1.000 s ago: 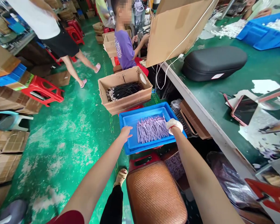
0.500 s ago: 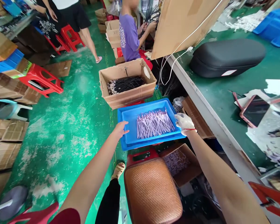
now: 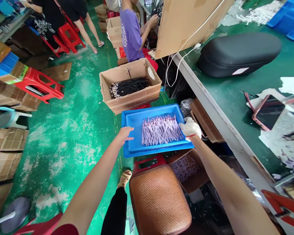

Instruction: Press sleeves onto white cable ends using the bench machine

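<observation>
A blue plastic tray rests on a second blue tray beneath it. Inside the upper one lies a heap of thin white strips with brownish ends, mostly gathered toward the right. At its left rim is my bare left hand, thumb and a finger over the edge, closed on the tray. My right hand, in a white glove with a red cuff, grips the opposite rim, fingertips just inside the wall. The fingers beneath the rims are hidden.
Beyond the trays stands a carton of black cables. A brown woven-top stool is close in front, beside a box of white bits. The workbench edge runs along the right. A person in a purple shirt works ahead.
My gloved hand has shifted slightly inward over the right rim. The trays stay almost in place. At the upper left, a person in black shorts has taken a step.
</observation>
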`<state>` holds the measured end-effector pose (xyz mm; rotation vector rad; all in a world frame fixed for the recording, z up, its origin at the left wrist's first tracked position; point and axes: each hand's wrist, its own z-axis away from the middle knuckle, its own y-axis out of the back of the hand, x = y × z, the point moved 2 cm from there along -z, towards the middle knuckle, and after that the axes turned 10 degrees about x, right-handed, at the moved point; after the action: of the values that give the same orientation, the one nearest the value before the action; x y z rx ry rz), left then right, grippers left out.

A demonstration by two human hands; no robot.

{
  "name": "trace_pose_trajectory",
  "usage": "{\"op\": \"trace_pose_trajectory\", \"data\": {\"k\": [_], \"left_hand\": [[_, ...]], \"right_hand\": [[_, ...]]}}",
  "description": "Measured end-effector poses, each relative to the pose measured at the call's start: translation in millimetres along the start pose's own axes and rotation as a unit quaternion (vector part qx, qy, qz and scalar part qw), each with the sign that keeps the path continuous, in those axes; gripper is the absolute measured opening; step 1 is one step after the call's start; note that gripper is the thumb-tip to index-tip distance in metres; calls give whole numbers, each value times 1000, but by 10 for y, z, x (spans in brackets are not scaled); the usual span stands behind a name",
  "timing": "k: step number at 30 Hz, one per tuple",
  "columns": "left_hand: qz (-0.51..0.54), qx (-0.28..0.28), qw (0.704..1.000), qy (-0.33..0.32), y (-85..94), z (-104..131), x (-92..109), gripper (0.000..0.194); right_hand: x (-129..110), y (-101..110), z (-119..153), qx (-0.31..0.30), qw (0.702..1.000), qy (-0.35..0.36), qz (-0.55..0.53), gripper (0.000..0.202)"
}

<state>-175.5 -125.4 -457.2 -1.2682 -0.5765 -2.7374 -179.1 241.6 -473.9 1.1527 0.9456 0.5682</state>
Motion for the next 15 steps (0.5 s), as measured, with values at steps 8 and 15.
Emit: {"op": "trace_pose_trajectory", "data": {"k": [8,15], "left_hand": [[16,71,995,-71,298,38,57,17],[-68,129,979,-145,800,263,343,40]], "right_hand": [[9,83,-34,21,999,0,-36,56],[-227,509,438,42,986,17,-160,48]]}}
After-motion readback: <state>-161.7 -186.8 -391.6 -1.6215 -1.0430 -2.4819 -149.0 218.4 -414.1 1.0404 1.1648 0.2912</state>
